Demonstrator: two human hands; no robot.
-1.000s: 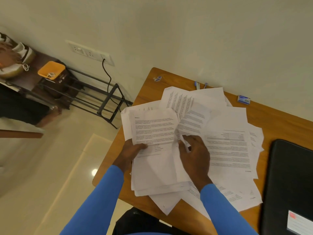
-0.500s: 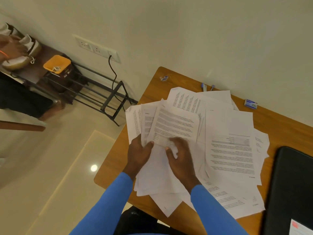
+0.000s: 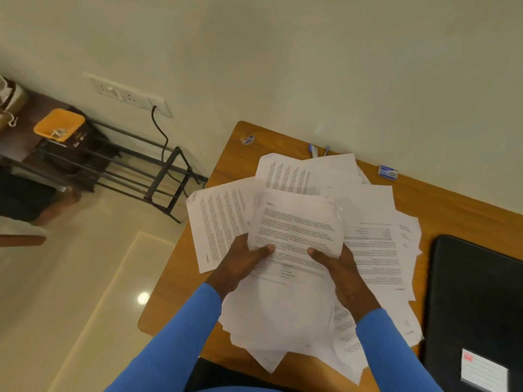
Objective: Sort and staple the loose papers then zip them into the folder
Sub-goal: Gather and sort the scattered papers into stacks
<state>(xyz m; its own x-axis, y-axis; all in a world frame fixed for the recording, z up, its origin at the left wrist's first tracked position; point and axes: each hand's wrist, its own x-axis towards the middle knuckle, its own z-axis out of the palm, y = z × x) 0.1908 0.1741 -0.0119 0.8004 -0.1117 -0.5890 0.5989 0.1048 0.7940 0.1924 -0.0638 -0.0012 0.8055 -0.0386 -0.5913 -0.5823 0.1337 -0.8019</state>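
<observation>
Gripping one printed sheet [image 3: 297, 222], left hand [image 3: 240, 264] and right hand [image 3: 343, 271] hover over paper-strewn wooden desk [image 3: 452, 210].

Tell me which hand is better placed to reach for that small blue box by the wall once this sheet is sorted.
Probably the right hand: the small blue box lies on the table's far right side, and the left hand would have to cross the held sheet. Both hands grip that sheet now.

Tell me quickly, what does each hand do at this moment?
Left hand: closed on the printed sheet, thumb on top.
Right hand: closed on the same sheet, thumb on top.
</observation>
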